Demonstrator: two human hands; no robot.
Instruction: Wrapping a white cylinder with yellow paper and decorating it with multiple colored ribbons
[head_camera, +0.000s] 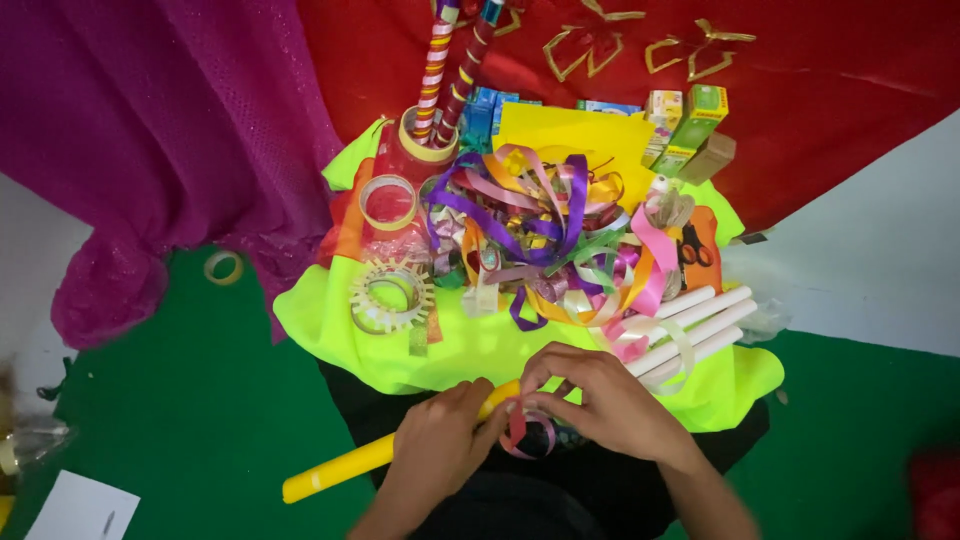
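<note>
My left hand (440, 440) clamps the yellow tube (345, 470) across my lap to steady it; right hand (600, 400) pinches a pink ribbon (525, 432) against it, looping. Spare ribbons (530, 225) heaped ahead on the neon cloth (320, 320), within reach.

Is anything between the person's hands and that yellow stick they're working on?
No. The left hand grips the yellow rolled-paper stick directly, and the right hand pinches a pink ribbon loop against it.
</note>
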